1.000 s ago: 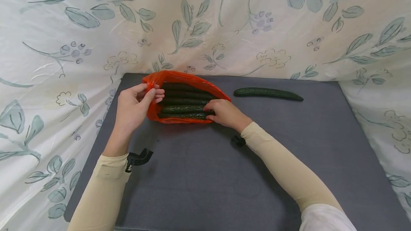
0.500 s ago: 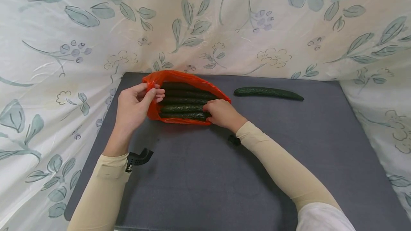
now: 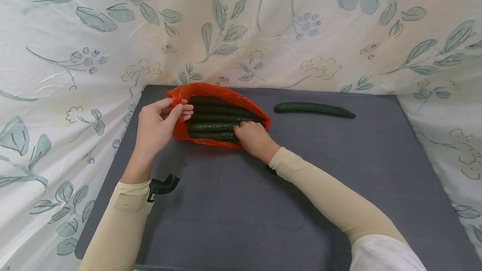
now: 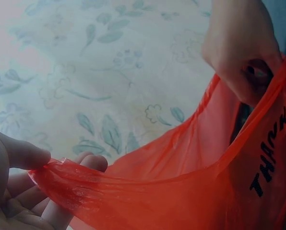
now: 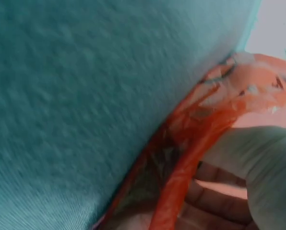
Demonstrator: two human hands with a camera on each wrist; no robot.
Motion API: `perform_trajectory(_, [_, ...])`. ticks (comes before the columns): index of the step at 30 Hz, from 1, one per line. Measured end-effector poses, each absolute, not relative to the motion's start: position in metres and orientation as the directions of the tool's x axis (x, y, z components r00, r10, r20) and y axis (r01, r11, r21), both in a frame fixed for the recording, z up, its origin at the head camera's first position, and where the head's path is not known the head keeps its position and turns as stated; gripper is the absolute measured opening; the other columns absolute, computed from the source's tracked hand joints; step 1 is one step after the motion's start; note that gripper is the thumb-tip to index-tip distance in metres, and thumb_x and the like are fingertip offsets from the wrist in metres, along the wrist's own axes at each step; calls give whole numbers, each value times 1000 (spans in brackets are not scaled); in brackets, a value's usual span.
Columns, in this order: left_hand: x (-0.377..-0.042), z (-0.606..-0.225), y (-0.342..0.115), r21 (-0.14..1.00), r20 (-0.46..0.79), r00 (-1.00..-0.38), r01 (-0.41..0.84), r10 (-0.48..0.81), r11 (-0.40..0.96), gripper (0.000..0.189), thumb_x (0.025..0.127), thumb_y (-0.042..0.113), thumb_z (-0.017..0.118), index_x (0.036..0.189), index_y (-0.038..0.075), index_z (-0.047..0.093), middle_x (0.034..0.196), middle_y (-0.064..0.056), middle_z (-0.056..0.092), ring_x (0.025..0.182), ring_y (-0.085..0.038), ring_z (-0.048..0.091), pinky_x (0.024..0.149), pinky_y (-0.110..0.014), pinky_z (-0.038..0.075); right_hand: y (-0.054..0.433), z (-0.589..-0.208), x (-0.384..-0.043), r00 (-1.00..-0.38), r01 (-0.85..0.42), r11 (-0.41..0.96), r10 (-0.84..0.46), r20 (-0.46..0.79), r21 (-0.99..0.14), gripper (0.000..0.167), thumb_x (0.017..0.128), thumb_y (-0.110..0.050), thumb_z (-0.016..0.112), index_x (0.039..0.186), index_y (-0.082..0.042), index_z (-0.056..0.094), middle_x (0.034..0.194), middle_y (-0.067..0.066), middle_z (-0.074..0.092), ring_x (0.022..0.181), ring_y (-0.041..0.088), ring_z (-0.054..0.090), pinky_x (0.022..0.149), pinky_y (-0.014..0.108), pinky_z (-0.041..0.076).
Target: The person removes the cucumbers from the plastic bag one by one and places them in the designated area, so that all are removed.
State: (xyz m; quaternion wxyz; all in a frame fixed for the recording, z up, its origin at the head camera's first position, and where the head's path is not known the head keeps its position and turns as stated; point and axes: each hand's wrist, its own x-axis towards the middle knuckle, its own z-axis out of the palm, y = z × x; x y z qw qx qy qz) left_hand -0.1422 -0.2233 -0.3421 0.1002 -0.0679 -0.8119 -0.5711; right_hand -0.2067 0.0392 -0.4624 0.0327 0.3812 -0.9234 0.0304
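In the head view a red plastic bag [image 3: 222,91] lies on its side, its mouth wide open, with several dark green cucumbers [image 3: 216,127] lying parallel inside. My left hand [image 3: 156,124] pinches the bag's left rim between thumb and fingers; the left wrist view shows the stretched red film [image 4: 148,196] there. My right hand [image 3: 254,137] reaches over the bag's near rim at the right, fingers curled around the right end of the nearest cucumber [image 3: 216,136]. Its fingertips are hidden in the head view. The right wrist view shows fingers [image 5: 215,201] inside the bag.
One loose cucumber [image 3: 314,109] lies on the dark grey table [image 3: 241,204], right of the bag near the back edge. A leaf-patterned cloth [image 3: 263,32] hangs behind and along the sides. Both wrists carry black mounts, such as the left mount [image 3: 163,185].
My right hand has shifted left and slightly toward the near rim, its fingers curling further into the bag. The left hand has kept its pinch on the bag's rim without moving.
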Motion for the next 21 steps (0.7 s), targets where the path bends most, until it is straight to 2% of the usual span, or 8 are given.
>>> perform_trajectory(3, [-142, -342, -222, 918, 244, -970, 230, -2, 324, 26, 109, 7, 66, 126, -12, 72, 113, -24, 77, 93, -16, 80, 90, -26, 62, 39, -465, -202, -706, -704, 710, -698, 121, -12, 5, 103, -3, 72, 100, -5, 77, 89, 13, 70, 78, 31, 71, 66, 47, 67])
perform_trajectory(7, [-142, -343, -221, 923, 242, -970, 230, 0, 310, 26, 109, 6, 66, 126, -12, 71, 113, -25, 77, 94, -18, 80, 90, -27, 62, 43, -469, -200, -717, -693, 720, -683, 137, -33, 1, 100, -7, 78, 100, -6, 77, 91, 11, 70, 78, 30, 71, 67, 46, 66])
perform_trajectory(10, [-142, -343, -221, 922, 241, -971, 229, 1, 312, 26, 109, 6, 66, 127, -12, 71, 113, -25, 77, 96, -22, 80, 90, -27, 62, 47, -470, -200, -724, -687, 723, -676, 134, -66, 10, 96, -11, 84, 103, -6, 78, 94, 11, 71, 79, 30, 72, 70, 47, 67])
perform_trajectory(13, [-142, -343, -220, 923, 238, -971, 226, 0, 310, 26, 109, 6, 66, 127, -12, 71, 114, -24, 77, 97, -25, 80, 90, -27, 62, 49, -470, -202, -725, -688, 721, -675, 137, -86, 13, 94, -13, 86, 102, -6, 78, 92, 11, 72, 76, 31, 72, 68, 47, 67])
perform_trajectory(18, [-142, -343, -220, 925, 230, -973, 218, -2, 312, 26, 109, 7, 66, 127, -11, 72, 113, -24, 77, 96, -23, 81, 90, -27, 62, 50, -472, -202, -723, -689, 717, -672, 159, -103, 10, 94, -11, 85, 96, -8, 76, 83, 10, 72, 70, 33, 71, 64, 49, 65])
perform_trajectory(21, [-141, -344, -219, 924, 225, -974, 214, 2, 317, 26, 109, 7, 67, 126, -11, 72, 112, -24, 77, 96, -24, 81, 90, -27, 62, 51, -475, -199, -720, -692, 712, -669, 184, -118, 7, 96, -9, 83, 96, -8, 76, 84, 10, 72, 70, 32, 71, 64, 50, 65])
